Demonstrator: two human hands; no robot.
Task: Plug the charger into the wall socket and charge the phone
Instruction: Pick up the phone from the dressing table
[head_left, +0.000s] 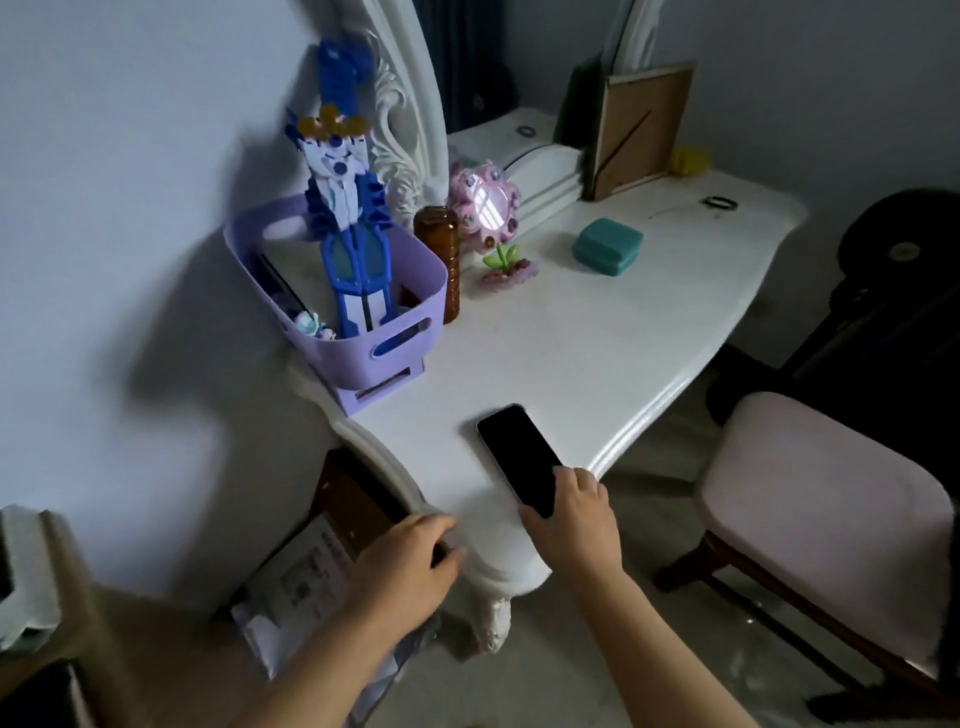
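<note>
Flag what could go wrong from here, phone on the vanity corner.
1. The phone lies near the rounded front edge of the white table, with the right hand holding only its near end; a loose grip could tip it to the floor.
2. No charger, cable or wall socket is in view, so plugging in may mean a blind reach.
3. The left hand is low beside the table leg, where clutter could snag it.

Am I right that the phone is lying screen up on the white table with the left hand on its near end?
Not quite: it is the right hand on the near end of the phone, not the left. The left hand is at the table's corner edge. The head view shows this; the rest is right.
</note>
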